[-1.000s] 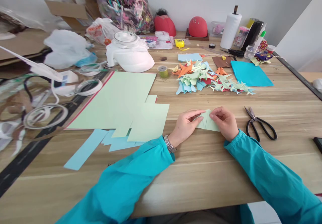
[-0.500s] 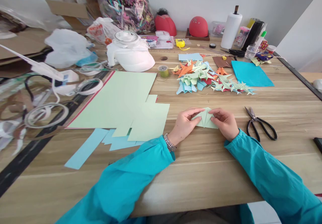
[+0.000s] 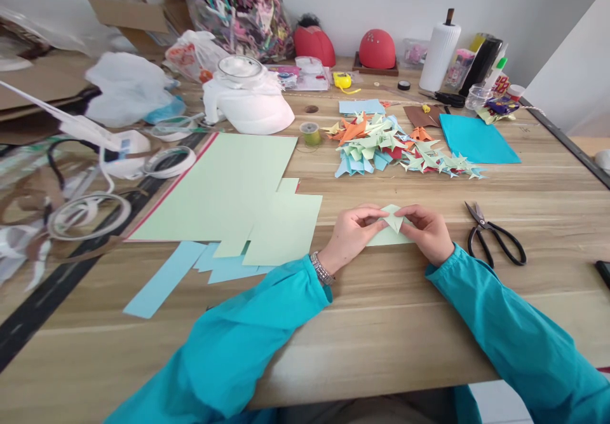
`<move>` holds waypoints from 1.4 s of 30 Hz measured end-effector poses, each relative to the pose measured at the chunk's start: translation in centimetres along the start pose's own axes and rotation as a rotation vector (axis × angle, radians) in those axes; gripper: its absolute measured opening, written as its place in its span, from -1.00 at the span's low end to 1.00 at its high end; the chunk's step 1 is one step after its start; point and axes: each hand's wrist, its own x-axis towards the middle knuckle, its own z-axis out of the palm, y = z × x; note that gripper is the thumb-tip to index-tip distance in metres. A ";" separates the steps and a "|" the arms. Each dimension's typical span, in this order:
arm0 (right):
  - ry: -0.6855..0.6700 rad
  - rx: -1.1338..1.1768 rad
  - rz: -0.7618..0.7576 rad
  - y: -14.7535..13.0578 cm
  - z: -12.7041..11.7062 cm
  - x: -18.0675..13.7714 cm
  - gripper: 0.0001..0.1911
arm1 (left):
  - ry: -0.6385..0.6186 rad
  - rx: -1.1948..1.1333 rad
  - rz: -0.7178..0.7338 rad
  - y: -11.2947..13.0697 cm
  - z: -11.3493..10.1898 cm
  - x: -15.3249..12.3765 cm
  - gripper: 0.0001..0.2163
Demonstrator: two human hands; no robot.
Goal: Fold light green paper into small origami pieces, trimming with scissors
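At the frame centre, our left hand (image 3: 350,236) and right hand (image 3: 429,233) pinch the green origami paper (image 3: 388,237), seemingly light and easily creased, at its folded tip.

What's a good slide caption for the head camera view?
The left hand and right hand pinch a pale green folded paper on the table, scissors at right, folded shapes piled behind.

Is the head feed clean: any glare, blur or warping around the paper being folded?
Head view: soft even light, no glare; the pale green folded paper, pinched by left hand and right hand, is sharp; the frame's left edge smears and stretches the tape rolls.
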 end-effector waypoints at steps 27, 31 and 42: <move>0.153 -0.010 0.183 -0.8 0.4 0.0 -0.62 | -0.024 -0.187 -0.182 0.1 0.1 0.4 -0.69; 0.113 -0.002 0.219 -0.9 0.3 0.1 -0.60 | -0.025 -0.177 -0.174 0.1 0.1 0.4 -0.70; 0.055 -0.045 0.221 -0.7 -0.2 0.3 -0.67 | -0.046 -0.182 -0.198 0.2 -0.1 0.6 -0.67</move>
